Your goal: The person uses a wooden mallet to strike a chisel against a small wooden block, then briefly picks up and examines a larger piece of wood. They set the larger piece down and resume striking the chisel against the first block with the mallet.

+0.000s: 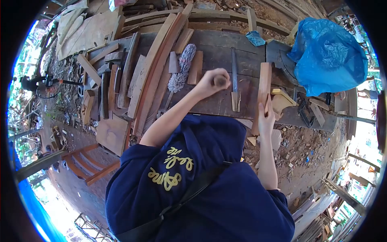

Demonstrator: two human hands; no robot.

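My left hand (210,85) is closed around a brown round wooden piece (220,81), its end facing up toward me; the rest is hidden by the fist. My right hand (266,117) grips the lower part of a long, narrow wooden board (264,78), fingers wrapped along its edge. Between the hands, a long flat metal tool (234,68) with a split wooden end lies on the dark workbench (219,44). Just right of the board sits a pale, yellow-edged wooden piece (283,103).
A grey fluffy duster (183,66) lies left of my left hand, beside long planks (155,68). Further left are a hammer (105,70) and several wood pieces. A blue plastic bag (328,56) bulges at the right. Wood scraps (298,151) litter the ground; a wooden frame (92,163) stands lower left.
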